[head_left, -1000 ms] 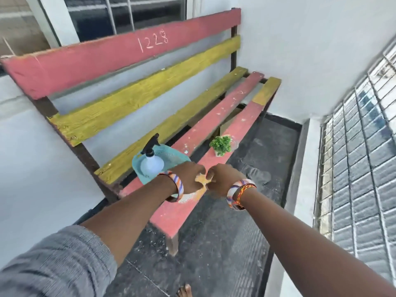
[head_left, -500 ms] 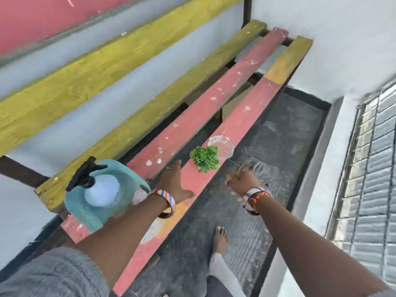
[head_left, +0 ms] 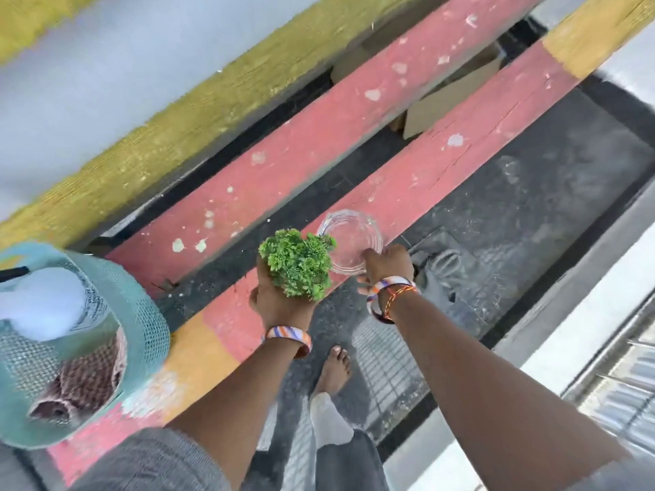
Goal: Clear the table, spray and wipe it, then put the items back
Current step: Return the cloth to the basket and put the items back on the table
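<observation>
Left hand [head_left: 280, 299]: I see it wrapped around the base of the small green plant [head_left: 298, 266], fingers closed on it; whatever pot is under the foliage is hidden from me
Right hand [head_left: 386, 262]: fingertips pinch the near rim of the clear glass dish [head_left: 349, 240], so it is closed on that rim
Green plant: over the front plank of the worktop [head_left: 425, 171], just beside the dish and overlapping its left edge from my angle; I cannot tell whether it is resting or lifted
Glass dish: on the front red plank, near its outer edge; looks empty, though the glass is blurred
Teal basket [head_left: 149, 320]: at the left end of the worktop, well apart from both hands
Spray bottle [head_left: 46, 306]: white, standing inside the basket, with a brown patterned cloth [head_left: 85, 384] bunched below it
Wrists: striped bangles on both
Floor [head_left: 531, 214]: dark and dusty, my bare foot [head_left: 335, 370] beside the worktop
</observation>
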